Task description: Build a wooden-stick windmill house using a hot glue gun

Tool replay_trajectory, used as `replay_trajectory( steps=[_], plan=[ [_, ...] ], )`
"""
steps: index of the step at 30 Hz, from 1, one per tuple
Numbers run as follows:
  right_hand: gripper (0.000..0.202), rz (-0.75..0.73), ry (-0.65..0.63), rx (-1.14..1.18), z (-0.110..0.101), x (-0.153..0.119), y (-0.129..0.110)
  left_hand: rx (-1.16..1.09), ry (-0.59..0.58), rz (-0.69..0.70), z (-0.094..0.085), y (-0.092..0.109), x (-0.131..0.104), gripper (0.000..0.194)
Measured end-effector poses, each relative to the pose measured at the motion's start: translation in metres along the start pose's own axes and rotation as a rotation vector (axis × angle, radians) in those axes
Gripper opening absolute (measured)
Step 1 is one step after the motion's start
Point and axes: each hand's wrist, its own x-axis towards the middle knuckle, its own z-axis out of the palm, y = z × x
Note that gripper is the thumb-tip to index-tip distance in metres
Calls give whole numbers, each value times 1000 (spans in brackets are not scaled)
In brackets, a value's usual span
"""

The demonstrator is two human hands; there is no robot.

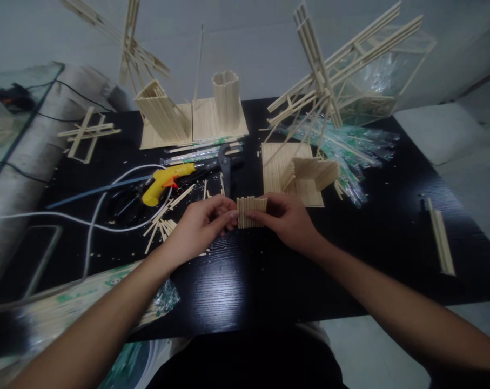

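Note:
Between my hands is a small panel of wooden sticks [252, 213] set side by side, held up above the black table. My right hand [287, 219] pinches it from the right, thumb across its front. At its left edge my left hand [208, 221] closes thumb and fingers on the panel. Just beyond stands a stick model [277, 162] on a square base with low walls. Loose cut sticks [163, 227] lie left of my left hand, near a yellow glue gun [163, 182]. A dark-handled cutting tool [225, 170] points toward my fingers.
Two stick bases [220, 121] with towers stand at the back. A stick windmill frame [326, 92] rises behind the right model, beside plastic wrappers [354, 151]. A white cord [93, 224] loops across the left. A stick bundle in plastic [82, 297] lies at the near left.

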Motion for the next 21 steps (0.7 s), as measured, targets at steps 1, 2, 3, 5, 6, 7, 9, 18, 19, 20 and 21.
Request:
replay_trajectory(
  steps=[1, 2, 3, 5, 6, 7, 9, 18, 19, 20, 21],
  plan=[
    [21, -6, 9, -16, 0, 0, 0, 41, 22, 25, 0, -1, -1, 18],
    [20, -13, 20, -32, 0, 0, -1, 90, 48, 53, 0, -2, -1, 18],
    [19, -22, 32, -48, 0, -1, -1, 140, 79, 85, -1, -3, -2, 17],
    [16, -49, 52, -72, 1, -2, -2, 215, 135, 153, -1, -3, -4, 14],
    [15, -68, 58, -82, 1, -2, -2, 242, 158, 186, -2, -3, -5, 13],
    [14, -91, 64, -93, 1, -3, -2, 265, 176, 222, -2, -2, -5, 12],
    [12, -139, 73, -135, 2, -4, -2, 312, 205, 303, -3, -1, -6, 10],
    [5, -274, 42, -361, 1, -7, -3, 405, 188, 486, -5, -2, -7, 9],
    [5, -264, 33, -368, 1, -6, -3, 407, 186, 473, -5, -2, -7, 9],
    [5, -254, 27, -373, 0, -6, -3, 407, 183, 453, -5, -2, -7, 8],
    [6, -247, 23, -376, 0, -6, -3, 408, 180, 428, -5, -2, -8, 8]
  ],
)
